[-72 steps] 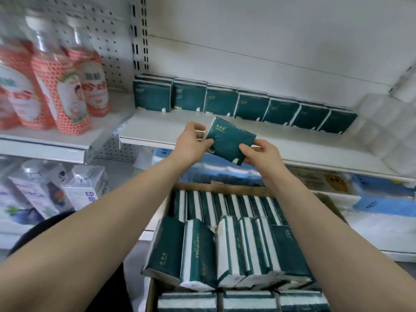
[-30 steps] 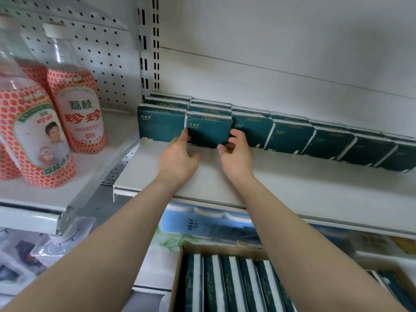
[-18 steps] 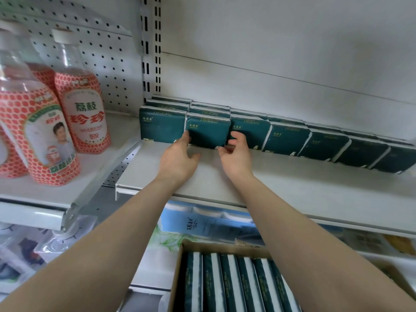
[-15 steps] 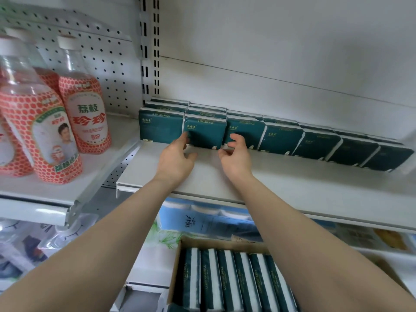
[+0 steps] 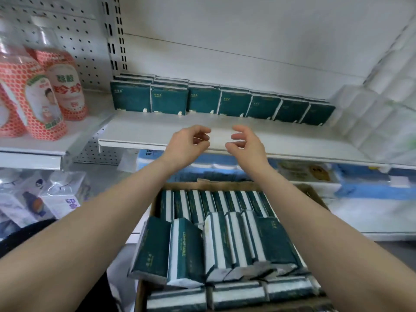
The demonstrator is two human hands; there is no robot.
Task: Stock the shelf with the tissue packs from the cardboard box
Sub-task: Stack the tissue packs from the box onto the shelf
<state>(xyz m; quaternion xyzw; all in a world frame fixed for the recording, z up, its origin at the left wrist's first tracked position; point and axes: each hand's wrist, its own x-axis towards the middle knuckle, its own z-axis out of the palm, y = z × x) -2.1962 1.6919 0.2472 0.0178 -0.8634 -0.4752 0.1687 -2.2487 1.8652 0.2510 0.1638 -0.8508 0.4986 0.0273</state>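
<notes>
Left hand point(image 5: 186, 143): raised in front of me, forearm stretched forward and up, wrist bent slightly. Its fingers are loosely curled, tips turned toward the other hand, and it holds nothing.

Right hand point(image 5: 245, 143): at the same height and mirroring the left, palm facing inward. Its fingers are loosely curled with the thumb apart from them, and it holds nothing.

The two hands are near each other but not touching, and bare white board shows in the gap between them. Both hang over the front edge of the shelf point(image 5: 281, 140). Whether they touch it I cannot tell.

Row of packs point(image 5: 203, 99): beyond both hands, upright against the back of the shelf. The dark green faces point toward me, standing side by side. The row runs from beyond-left of the left hand to well right of the right hand. Further packs show behind its left end. Neither hand touches the row.

Box point(image 5: 313, 192): below my forearms and nearer to me than the hands, open at the top.

Boxed packs point(image 5: 216, 239): these fill the box. The far rank stands on edge, the nearer packs lean, and some lie flat closest to me.

Bottles point(image 5: 56, 86): left of the left hand on a neighbouring shelf, with red-patterned labels.

Rolls point(image 5: 382, 109): white, stacked to the right of the right hand.
</notes>
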